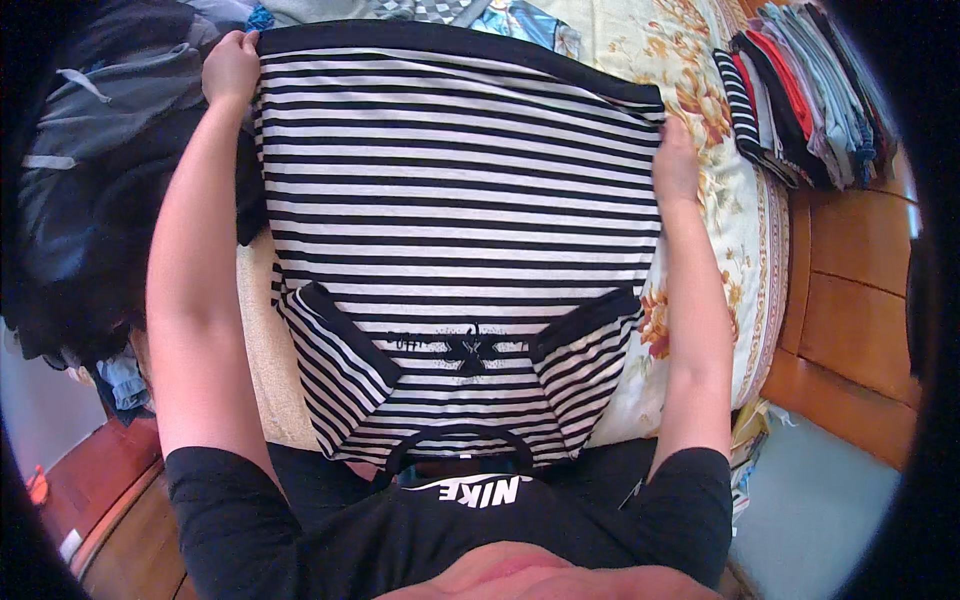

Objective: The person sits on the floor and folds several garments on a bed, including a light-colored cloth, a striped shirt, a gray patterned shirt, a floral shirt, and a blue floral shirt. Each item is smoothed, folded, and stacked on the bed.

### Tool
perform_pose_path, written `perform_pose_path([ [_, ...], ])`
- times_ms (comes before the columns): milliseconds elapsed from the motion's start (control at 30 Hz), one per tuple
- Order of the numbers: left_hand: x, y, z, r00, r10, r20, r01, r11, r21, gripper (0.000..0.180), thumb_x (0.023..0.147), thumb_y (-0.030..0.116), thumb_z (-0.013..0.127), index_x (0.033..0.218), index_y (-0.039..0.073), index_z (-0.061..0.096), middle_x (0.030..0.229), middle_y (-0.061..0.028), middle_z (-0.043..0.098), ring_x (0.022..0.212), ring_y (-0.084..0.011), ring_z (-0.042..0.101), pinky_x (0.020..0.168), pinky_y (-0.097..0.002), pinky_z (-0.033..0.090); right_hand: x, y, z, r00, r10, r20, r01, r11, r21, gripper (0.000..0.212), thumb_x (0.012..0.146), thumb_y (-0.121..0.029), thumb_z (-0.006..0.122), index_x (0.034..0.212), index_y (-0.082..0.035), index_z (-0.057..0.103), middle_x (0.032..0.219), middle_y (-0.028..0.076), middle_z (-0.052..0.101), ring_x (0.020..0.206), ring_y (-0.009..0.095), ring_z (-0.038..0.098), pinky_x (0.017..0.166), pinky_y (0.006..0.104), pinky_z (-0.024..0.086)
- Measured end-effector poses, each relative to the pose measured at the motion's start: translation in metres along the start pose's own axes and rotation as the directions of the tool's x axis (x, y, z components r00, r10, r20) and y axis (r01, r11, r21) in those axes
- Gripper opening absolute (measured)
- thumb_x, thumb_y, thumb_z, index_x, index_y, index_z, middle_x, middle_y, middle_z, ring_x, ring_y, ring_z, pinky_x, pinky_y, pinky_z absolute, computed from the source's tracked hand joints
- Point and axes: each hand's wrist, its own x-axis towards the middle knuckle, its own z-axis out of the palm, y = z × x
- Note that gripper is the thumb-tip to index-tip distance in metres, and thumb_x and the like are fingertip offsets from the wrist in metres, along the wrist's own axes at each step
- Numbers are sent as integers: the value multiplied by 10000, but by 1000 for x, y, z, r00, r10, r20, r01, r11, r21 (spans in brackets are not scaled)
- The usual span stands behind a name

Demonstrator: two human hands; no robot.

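A black-and-white striped T-shirt point(460, 180) is spread out in front of me, its black hem band at the far side and its neckline close to my body. Both short sleeves, edged in black, are folded inward over the chest, beside a dark printed design. My left hand point(231, 70) grips the far left corner of the hem, fingers closed on the cloth. At the far right corner, my right hand point(676, 165) is closed on the shirt's edge just below the hem band. Its fingertips are partly hidden by the fabric.
A heap of dark clothes point(105, 170) lies on the left. A flower-patterned cover point(745, 260) spreads under the shirt. Folded clothes point(810, 95) stand in a row at the far right, by a brown wooden panel point(850, 290). More garments point(520, 25) lie beyond the hem.
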Motion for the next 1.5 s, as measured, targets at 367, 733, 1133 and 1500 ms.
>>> perform_pose_path([
  [367, -19, 4, 27, 900, -26, 435, 330, 692, -642, 519, 832, 413, 557, 1139, -3, 516, 948, -106, 628, 858, -176, 575, 784, -295, 431, 59, -88, 15, 976, -214, 29, 215, 976, -21, 292, 732, -341, 647, 979, -192, 601, 1082, 96, 523, 1062, 253, 471, 863, 443, 367],
  [733, -12, -6, 62, 986, 129, 104, -85, 933, -351, 472, 859, 420, 465, 990, -28, 533, 946, -268, 580, 918, -416, 541, 777, -424, 429, 73, -85, 72, 988, -33, -152, 26, 999, -47, 299, 794, -421, 547, 919, -153, 595, 926, 83, 566, 932, 263, 525, 836, 438, 363],
  [1133, -61, -33, 23, 914, 173, 366, 17, 886, -463, 673, 841, 267, 576, 1355, 20, 218, 1022, -191, 607, 910, -222, 587, 812, -308, 430, 35, -19, 48, 984, 180, -11, -179, 981, 77, 476, 830, -372, 539, 1114, -14, 407, 953, 262, 573, 870, 436, 548, 735, 474, 442],
  [1500, -346, 15, -185, 869, 332, 366, -203, 915, -349, 582, 782, 248, 572, 1313, 121, 372, 1392, -130, 293, 1299, -279, 244, 1038, -464, 141, -189, -67, -120, 825, 320, 466, -545, 667, 507, 581, 806, -194, 593, 1302, -55, 326, 1228, 177, 413, 1141, 280, 405, 960, 368, 334],
])
